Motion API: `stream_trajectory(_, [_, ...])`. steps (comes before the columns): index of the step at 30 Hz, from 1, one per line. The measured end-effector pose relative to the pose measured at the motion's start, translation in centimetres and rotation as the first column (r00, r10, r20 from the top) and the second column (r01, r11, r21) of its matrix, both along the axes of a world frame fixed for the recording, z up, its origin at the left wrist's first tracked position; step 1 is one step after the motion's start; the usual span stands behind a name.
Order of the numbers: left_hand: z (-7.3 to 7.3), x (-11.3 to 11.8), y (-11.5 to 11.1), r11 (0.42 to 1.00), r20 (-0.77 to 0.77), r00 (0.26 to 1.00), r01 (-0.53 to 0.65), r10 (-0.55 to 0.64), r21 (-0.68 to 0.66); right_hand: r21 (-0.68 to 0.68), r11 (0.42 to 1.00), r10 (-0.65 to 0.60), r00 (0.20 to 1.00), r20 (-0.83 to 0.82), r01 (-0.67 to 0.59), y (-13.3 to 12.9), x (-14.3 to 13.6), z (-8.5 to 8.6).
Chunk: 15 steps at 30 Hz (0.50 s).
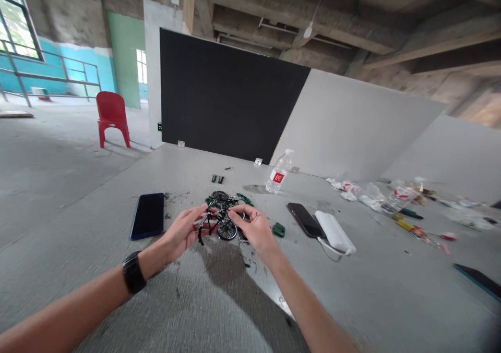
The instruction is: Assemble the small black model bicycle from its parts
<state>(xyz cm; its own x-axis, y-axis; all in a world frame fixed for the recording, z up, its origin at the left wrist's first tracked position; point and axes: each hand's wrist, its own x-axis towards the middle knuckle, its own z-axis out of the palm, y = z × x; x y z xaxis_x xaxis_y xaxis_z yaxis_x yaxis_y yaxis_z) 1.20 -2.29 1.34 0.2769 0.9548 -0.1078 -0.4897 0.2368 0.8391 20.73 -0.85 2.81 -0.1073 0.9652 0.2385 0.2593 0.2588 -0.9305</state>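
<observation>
Between my two hands is a small black model bicycle (pixel 227 229) with a spoked wheel, tilted above the grey table (pixel 188 301). My left hand (pixel 187 232) holds its dark frame from the left, fingers curled around it. The thumb and fingers of my right hand (pixel 252 227) pinch at the bicycle's upper right side; the exact part between the fingertips is hidden. Just behind lie another spoked wheel (pixel 220 195) and dark green and black pieces (pixel 245 200). A green block (pixel 278 230) lies right of my right hand.
A blue-edged phone (pixel 147 216) lies at the left. To the right are a water bottle (pixel 278 173), a black phone (pixel 306 219), a white power bank (pixel 335 232) with a cable, and crumpled plastic litter (pixel 370 199). A black and white partition (pixel 230 97) stands behind.
</observation>
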Motion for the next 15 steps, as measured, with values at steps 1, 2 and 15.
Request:
stream_trajectory(1, [0.0, 0.0, 0.0, 1.0, 0.002, 1.0, 0.0, 0.0, -0.001, 0.008, 1.0, -0.008, 1.0, 0.006, 0.008, 0.1, 0.1, -0.1])
stream_trajectory(2, [0.0, 0.0, 0.0, 1.0, 0.006, 1.0, 0.0, 0.0, 0.0, 0.017, 1.0, -0.008, 1.0, 0.004, 0.008, 0.2, 0.2, -0.2])
stream_trajectory(15, [0.4, -0.1, -0.1, 1.0, 0.033, 0.999, -0.002, 0.003, -0.021, 0.163, 0.987, -0.022, 0.999, 0.047, 0.014, -1.5, -0.9, 0.7])
